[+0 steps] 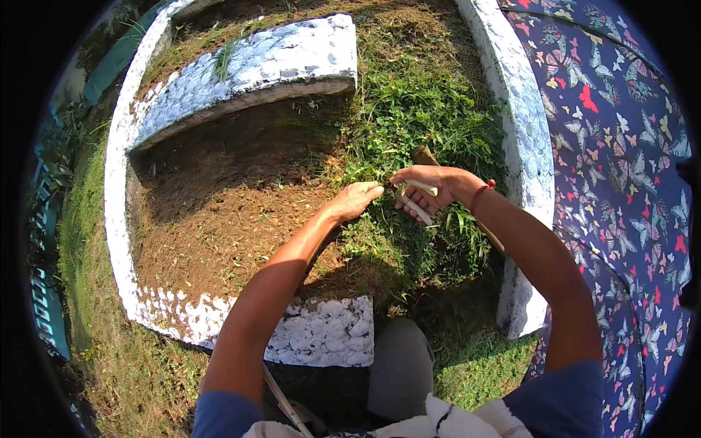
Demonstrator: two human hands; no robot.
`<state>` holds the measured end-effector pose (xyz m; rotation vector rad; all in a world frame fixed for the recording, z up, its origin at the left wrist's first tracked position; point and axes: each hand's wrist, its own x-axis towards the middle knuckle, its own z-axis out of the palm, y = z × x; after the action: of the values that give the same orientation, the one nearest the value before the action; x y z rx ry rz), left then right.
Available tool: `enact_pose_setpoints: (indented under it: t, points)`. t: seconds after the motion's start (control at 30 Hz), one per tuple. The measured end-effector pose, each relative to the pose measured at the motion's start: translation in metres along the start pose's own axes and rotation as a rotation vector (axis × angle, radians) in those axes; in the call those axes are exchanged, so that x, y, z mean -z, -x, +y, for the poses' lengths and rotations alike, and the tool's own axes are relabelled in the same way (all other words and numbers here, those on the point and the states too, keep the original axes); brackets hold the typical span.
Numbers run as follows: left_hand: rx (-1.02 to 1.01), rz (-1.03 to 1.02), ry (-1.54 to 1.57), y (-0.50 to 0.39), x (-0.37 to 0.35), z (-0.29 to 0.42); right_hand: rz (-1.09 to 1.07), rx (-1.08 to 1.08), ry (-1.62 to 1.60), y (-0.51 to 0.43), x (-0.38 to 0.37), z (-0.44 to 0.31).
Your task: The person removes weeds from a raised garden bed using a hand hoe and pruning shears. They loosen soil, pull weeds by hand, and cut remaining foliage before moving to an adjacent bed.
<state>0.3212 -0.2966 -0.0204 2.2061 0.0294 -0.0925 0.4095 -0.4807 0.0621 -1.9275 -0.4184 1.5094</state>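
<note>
My right hand grips a hand tool with two pale handles, possibly pruning shears. Its working end is mostly hidden by the fingers and leaves. Facing it, a little to the left, my left hand is at the edge of the low green weeds. The left fingers curl underneath, so whether they pinch any stems cannot be made out. Under my right hand and forearm lies a wooden handle among the plants; a blunt wooden end shows beyond the hand.
Whitewashed stone borders surround the bed, with an inner wall at the far left. Bare brown soil lies left of the weeds. Along the right stands a butterfly-patterned umbrella. A thin pole is beside my leg.
</note>
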Motion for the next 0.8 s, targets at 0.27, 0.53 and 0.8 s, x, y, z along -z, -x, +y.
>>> enact_pose_setpoints:
  t: [0.27,0.53,0.8]
  points:
    - [0.074,0.119,0.179,0.014,0.002,-0.009,0.092,0.130,0.253,0.030,0.010,0.023]
    - [0.017,0.197,0.188,0.011,-0.002,-0.007,0.389,0.154,0.362,0.036,0.012,-0.004]
    - [-0.071,0.500,-0.160,0.020,-0.022,0.025,0.871,0.154,1.002,-0.003,0.060,-0.114]
